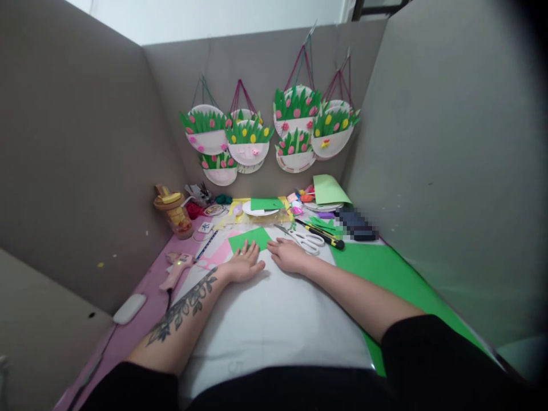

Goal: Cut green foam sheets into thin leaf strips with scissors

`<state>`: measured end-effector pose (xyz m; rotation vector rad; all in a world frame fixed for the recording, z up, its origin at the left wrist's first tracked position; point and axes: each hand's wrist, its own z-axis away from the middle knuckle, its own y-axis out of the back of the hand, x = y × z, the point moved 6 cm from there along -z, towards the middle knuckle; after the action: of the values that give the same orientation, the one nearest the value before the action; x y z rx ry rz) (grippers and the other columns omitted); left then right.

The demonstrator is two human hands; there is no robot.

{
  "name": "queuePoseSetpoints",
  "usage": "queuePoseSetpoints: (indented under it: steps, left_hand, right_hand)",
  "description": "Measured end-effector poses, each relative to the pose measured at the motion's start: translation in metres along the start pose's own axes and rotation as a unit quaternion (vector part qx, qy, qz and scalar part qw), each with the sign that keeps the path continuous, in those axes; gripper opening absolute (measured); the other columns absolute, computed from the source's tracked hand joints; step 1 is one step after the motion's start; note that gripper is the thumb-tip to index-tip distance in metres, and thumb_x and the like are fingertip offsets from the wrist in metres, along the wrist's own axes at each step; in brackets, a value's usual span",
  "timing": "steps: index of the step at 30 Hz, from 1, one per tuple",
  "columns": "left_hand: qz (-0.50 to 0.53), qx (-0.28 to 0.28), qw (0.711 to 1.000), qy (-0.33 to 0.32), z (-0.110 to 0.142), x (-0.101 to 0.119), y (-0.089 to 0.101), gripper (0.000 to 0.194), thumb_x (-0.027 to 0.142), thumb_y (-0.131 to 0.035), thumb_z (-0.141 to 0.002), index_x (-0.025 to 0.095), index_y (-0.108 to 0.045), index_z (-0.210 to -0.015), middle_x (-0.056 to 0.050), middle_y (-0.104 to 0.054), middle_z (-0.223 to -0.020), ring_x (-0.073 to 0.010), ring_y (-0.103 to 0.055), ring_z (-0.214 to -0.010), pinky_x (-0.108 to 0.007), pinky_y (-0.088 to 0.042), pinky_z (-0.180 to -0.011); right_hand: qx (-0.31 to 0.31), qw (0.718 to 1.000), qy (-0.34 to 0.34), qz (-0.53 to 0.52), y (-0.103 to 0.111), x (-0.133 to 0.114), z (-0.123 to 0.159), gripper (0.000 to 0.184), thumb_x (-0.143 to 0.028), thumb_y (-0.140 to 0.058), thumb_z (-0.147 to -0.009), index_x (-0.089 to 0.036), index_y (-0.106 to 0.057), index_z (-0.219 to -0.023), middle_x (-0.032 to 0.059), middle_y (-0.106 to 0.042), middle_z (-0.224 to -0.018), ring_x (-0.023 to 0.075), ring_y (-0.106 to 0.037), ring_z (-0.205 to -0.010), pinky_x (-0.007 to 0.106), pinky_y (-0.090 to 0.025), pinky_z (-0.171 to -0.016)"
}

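Observation:
My left hand (245, 265) lies flat with its fingers spread, the fingertips resting on a small sheet of green paper (256, 234). Beside it, my right hand (287, 255) is stretched out low over the white work surface (274, 319), its fingertips at the paper's right corner. Neither hand shows anything in its grasp. White-handled scissors (312, 242) lie just past my right hand, alongside a yellow and black utility knife (327, 235). Pink paper (219, 255) sits left of the green sheet.
A pink glue gun (176, 273) and a lidded cup (175, 214) stand on the left. At the back is a white paper plate (246, 209). Green strips (323, 224) and a blurred dark object (357, 224) lie right. Decorated plate baskets (248, 149) hang on the grey partition (162, 103).

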<state>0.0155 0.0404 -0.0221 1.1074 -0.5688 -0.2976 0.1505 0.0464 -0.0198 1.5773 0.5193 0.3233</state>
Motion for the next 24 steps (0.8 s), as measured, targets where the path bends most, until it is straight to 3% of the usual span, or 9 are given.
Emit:
queuePoseSetpoints:
  steps: [5, 10, 14, 18, 24]
  left_hand:
    - [-0.056, -0.016, 0.997, 0.043, 0.027, -0.009, 0.004, 0.083, 0.059, -0.025, -0.086, 0.002, -0.011, -0.145, -0.019, 0.000, -0.150, -0.0309, 0.001, -0.140, -0.050, -0.014, -0.110]
    - [-0.109, 0.024, 0.990, 0.085, 0.054, -0.018, 0.013, 0.083, 0.059, -0.042, -0.080, 0.005, -0.028, -0.141, -0.023, -0.017, -0.148, -0.0329, -0.007, -0.139, -0.054, -0.009, -0.109]
    - [-0.120, 0.040, 0.989, 0.082, 0.064, -0.017, 0.018, 0.072, 0.055, -0.044, -0.081, 0.011, -0.037, -0.137, -0.021, -0.026, -0.146, -0.0337, -0.014, -0.138, -0.058, -0.008, -0.107]
    - [-0.136, 0.061, 0.986, 0.073, 0.063, -0.013, 0.025, 0.060, 0.052, -0.048, -0.081, 0.015, -0.050, -0.128, -0.019, -0.037, -0.142, -0.0359, -0.022, -0.136, -0.061, -0.012, -0.105]
    - [-0.158, 0.075, 0.981, 0.082, 0.055, -0.009, 0.027, 0.052, 0.050, -0.046, -0.083, 0.016, -0.057, -0.121, -0.019, -0.050, -0.132, -0.0333, -0.034, -0.130, -0.056, -0.023, -0.103]
  right_hand:
    - [0.004, 1.000, 0.003, 0.002, 0.001, 0.000, 0.000, 0.042, -0.028, -0.039, -0.087, -0.020, -0.054, -0.125, 0.0051, -0.048, -0.137, 0.0296, -0.042, -0.123, 0.045, -0.036, -0.099]
    - [0.002, 1.000, 0.001, -0.011, 0.000, 0.000, 0.001, 0.043, -0.027, -0.039, -0.087, -0.019, -0.053, -0.127, 0.0057, -0.047, -0.138, 0.0300, -0.040, -0.125, 0.046, -0.034, -0.100]
    - [-0.008, 0.999, -0.013, -0.032, 0.000, -0.004, 0.001, 0.044, -0.028, -0.039, -0.088, -0.019, -0.051, -0.129, 0.0078, -0.044, -0.140, 0.0311, -0.033, -0.130, 0.051, -0.031, -0.101]
    - [-0.026, 0.998, 0.028, -0.044, 0.000, -0.033, -0.010, 0.043, -0.032, -0.037, -0.088, -0.020, -0.052, -0.127, 0.0072, -0.044, -0.140, 0.0341, -0.031, -0.131, 0.058, -0.029, -0.099]
    - [-0.056, 0.991, 0.109, -0.054, -0.010, -0.088, -0.034, 0.052, -0.036, -0.041, -0.086, -0.018, -0.042, -0.135, 0.0079, -0.038, -0.144, 0.0322, -0.031, -0.131, 0.054, -0.032, -0.100]
